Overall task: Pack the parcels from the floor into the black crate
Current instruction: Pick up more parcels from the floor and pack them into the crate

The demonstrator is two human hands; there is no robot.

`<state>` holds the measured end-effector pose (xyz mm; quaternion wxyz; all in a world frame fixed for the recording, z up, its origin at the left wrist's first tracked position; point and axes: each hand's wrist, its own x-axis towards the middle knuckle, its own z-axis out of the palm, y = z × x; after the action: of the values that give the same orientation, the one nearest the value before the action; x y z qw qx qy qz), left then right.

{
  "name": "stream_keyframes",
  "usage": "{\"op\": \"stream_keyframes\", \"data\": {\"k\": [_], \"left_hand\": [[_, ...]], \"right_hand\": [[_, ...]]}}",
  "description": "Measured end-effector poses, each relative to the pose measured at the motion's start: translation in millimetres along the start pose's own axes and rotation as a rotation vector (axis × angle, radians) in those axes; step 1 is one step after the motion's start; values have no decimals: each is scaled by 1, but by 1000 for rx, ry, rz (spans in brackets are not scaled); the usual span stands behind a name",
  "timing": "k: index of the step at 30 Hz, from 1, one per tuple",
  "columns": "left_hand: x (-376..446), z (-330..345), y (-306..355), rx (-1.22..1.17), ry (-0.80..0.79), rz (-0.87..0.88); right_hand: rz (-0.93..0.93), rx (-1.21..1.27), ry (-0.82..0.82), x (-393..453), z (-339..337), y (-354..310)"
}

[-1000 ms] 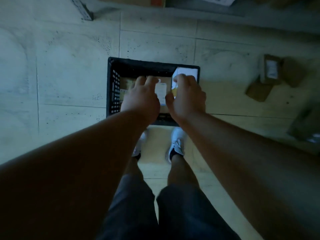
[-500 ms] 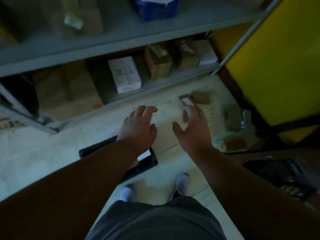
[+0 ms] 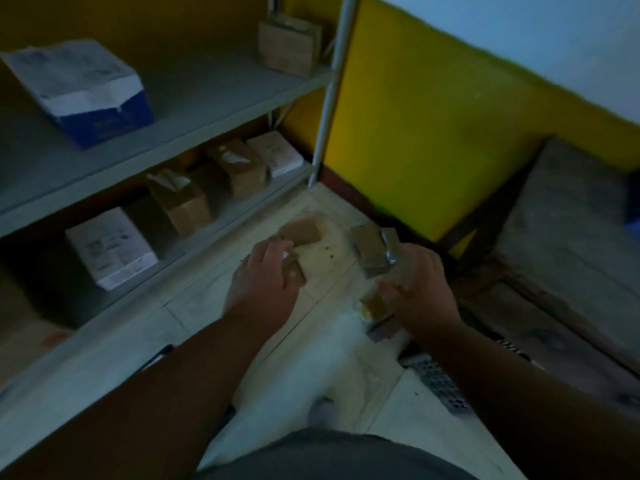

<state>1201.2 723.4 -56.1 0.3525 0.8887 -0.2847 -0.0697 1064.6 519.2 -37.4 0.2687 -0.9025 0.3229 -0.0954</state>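
Several small brown parcels lie on the pale floor by the yellow wall. My left hand (image 3: 263,289) reaches down with fingers apart, its fingertips at a small brown parcel (image 3: 296,270); no grip shows. Beyond it lies another brown parcel (image 3: 301,232). My right hand (image 3: 415,289) hangs with fingers spread over a yellowish wrapped parcel (image 3: 375,306). Just past its fingers is a brown parcel (image 3: 369,251) with a silvery packet (image 3: 391,245) against it. A dark sliver (image 3: 157,356) beside my left forearm may be the black crate's corner; the rest is hidden.
A grey metal shelf (image 3: 194,109) on the left holds boxes on two levels, with a white box (image 3: 110,247) low down. A lattice-sided dark crate (image 3: 440,382) sits under my right forearm. A grey wooden pallet (image 3: 554,237) fills the right side.
My view swung up and right, away from the black crate. Both hands left the crate and moved forward and down onto the parcels on the floor.
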Motion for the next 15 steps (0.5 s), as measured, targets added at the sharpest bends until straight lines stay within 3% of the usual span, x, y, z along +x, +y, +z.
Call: {"op": "stream_keyframes", "data": {"k": [9, 15], "left_hand": [[71, 72, 67, 15, -112, 129], [153, 112, 68, 5, -244, 160]], "right_hand": [[109, 147, 8, 70, -20, 62], [344, 367, 85, 118, -13, 84]]}}
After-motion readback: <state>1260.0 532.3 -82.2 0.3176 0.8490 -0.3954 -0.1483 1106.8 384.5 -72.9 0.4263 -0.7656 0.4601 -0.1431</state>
